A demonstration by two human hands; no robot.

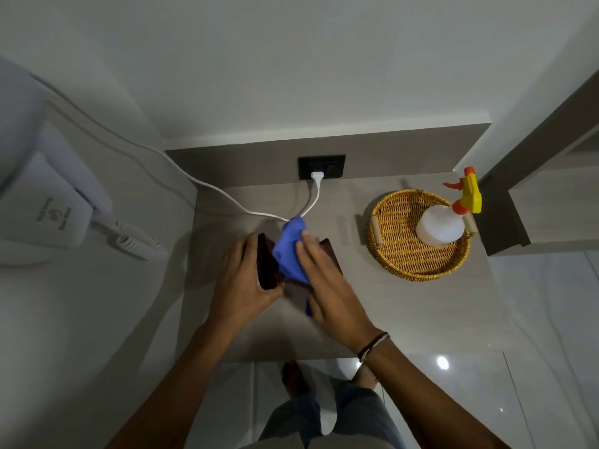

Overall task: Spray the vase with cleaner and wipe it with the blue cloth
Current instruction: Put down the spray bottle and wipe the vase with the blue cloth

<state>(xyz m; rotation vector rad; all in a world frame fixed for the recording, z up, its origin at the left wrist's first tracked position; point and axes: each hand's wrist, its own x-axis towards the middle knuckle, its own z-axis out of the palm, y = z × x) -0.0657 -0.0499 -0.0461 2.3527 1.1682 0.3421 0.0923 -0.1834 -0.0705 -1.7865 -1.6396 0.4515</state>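
Note:
A dark reddish-brown vase [267, 262] stands on the grey counter [372, 303], seen from above. My left hand [241, 280] grips its left side. The blue cloth [290, 254] is draped over the top of the vase, and my right hand [327, 283] presses it against the right side. Part of the vase shows past my right fingers, and most of its body is hidden by both hands and the cloth. The spray bottle [442, 223], white with a yellow and orange trigger head, stands apart in a wicker tray at the right.
The round wicker tray [392, 241] sits at the counter's right. A white cable [246, 209] runs from a wall-mounted hair dryer [48, 205] on the left to a black socket [321, 166] behind the vase. White walls enclose the back and left.

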